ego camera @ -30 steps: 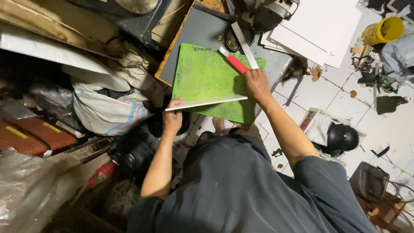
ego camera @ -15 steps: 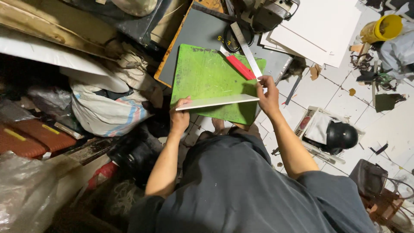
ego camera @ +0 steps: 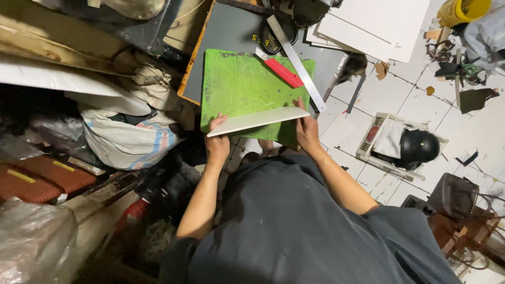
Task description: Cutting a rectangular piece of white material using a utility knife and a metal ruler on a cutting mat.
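Head view, mid-frame: both hands hold a thin white board strip [ego camera: 258, 121], one at each end. Left hand [ego camera: 217, 144] pinches the lower-left end, thumb on top; right hand [ego camera: 306, 129] grips the upper-right end w/ fingers closed round it. Strip's long axis runs left-right across the frame, right end tilted slightly up. It's flat, stiff, smooth, pale cream, straight-edged. It sits over the lower edge of a green cutting mat [ego camera: 247, 89], rectangular, scuffed and scratched. Mat lies on a dark grey counter [ego camera: 226, 37] w/ an orange rim. On the mat's upper right: red utility knife [ego camera: 282, 72], flat plastic body, and beside it a steel ruler [ego camera: 295, 62], both angled diagonally.
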